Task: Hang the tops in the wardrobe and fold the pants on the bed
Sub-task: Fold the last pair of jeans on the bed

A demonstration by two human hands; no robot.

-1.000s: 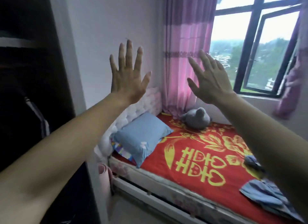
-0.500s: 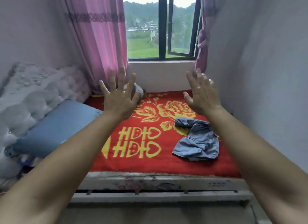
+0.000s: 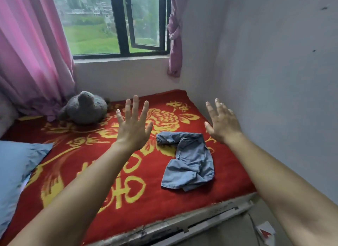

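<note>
Reaching forward over the bed (image 3: 192, 224), we hold both arms out with nothing in either hand. At the far left a pink curtain (image 3: 33, 53) hangs down to the mattress, and below it a blue pillow (image 3: 16, 169) lies at the bed's left edge. A grey plush toy (image 3: 86, 108) sits at the far end of the red and yellow blanket (image 3: 76, 154), against the curtain's hem and below the window sill.

Our left hand (image 3: 134, 128) is raised above the middle of the blanket, back toward us. Its grip is spread wide, fingers straight and apart, touching nothing. Behind it stands the dark-framed window (image 3: 121, 22), its right pane swung open.

Just right of the left hand and lower, the blue denim garment (image 3: 190, 159) lies crumpled on the blanket, one end rolled toward the plush toy. We cannot tell from its folds whether it is pants or a top. It lies between our two forearms, apart from both hands.

Our right hand (image 3: 222, 125) is raised above the blanket's right edge, near the grey wall (image 3: 274, 81). Its grip is likewise spread, fingers straight and fanned, holding nothing. Higher up, a knotted purple curtain (image 3: 174, 35) hangs beside the window. The bed's worn white frame runs along the near edge, and a small white and red card (image 3: 265, 232) lies on the floor at the lower right.
</note>
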